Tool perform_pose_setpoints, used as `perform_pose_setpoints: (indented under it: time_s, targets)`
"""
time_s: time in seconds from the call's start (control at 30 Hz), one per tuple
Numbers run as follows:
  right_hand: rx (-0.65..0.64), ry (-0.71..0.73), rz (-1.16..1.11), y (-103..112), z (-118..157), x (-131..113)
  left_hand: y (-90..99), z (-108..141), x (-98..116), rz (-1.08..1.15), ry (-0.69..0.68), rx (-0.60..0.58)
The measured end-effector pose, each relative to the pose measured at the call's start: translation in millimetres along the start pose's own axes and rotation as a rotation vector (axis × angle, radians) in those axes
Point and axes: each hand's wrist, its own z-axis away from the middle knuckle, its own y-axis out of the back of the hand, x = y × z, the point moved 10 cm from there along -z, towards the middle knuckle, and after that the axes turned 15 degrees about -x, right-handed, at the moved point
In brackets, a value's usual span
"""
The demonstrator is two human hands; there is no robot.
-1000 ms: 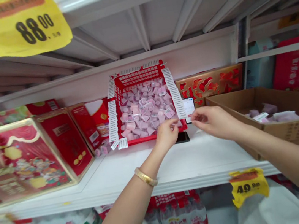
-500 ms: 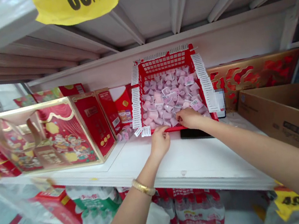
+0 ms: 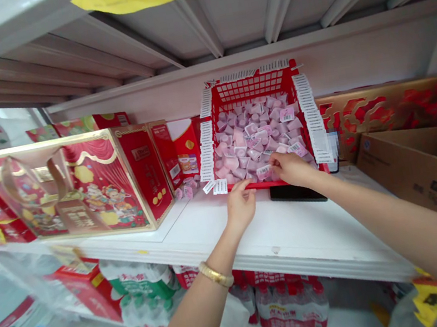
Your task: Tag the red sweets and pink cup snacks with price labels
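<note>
A red plastic basket (image 3: 263, 184) holds a heap of small pink-purple cups (image 3: 257, 129), tilted toward me. My left hand (image 3: 241, 204) is at its front rim, fingers curled over the edge and thumb below. My right hand (image 3: 294, 168) is at the front right of the heap, thumb and fingertips brought together; what is between them is hidden. Just left of those fingertips lies a cup with a barcode sticker (image 3: 264, 172). More stickered cups lie in the heap. Strips of white barcode stickers (image 3: 310, 116) hang along the basket's side rims.
A black flat object (image 3: 297, 193) lies under the basket's front right. Red-gold gift boxes (image 3: 99, 184) stand left, near a few loose cups (image 3: 189, 187). An open cardboard box (image 3: 427, 172) is at right. Bottled water packs (image 3: 292, 305) sit below; a shelf (image 3: 243, 18) overhangs.
The view has shifted, so the shelf contents appear farther right. My right hand has moved slightly right in the basket, and a barcode-stickered cup now shows beside it. My left hand stays at the rim.
</note>
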Motion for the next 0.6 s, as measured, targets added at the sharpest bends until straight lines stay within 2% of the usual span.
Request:
perform_pose_setpoints:
  time_s: [0.07,0.17,0.27,0.37,0.47,0.6]
  targets:
    - [0.056,0.049,-0.118,8.9,3.8,-2.7,0.3,0.8,-0.3,0.051,0.011,0.015]
    - [0.112,0.211,-0.319,21.1,12.0,-18.8,-0.2,3.3,2.9,0.152,0.028,0.034]
    - [0.061,0.368,-0.387,20.2,19.1,-47.4,-3.9,8.0,9.4,0.24,0.039,0.004]
    - [-0.061,0.462,-0.407,4.6,19.7,-77.7,-6.6,16.8,10.8,0.283,0.07,-0.047]
    - [-0.108,0.439,-0.464,-11.8,7.9,-93.4,2.4,30.0,1.4,0.336,0.118,-0.009]
    - [-0.007,0.317,-0.454,-22.2,-19.6,-97.4,20.5,49.2,-23.1,0.53,0.219,0.119]
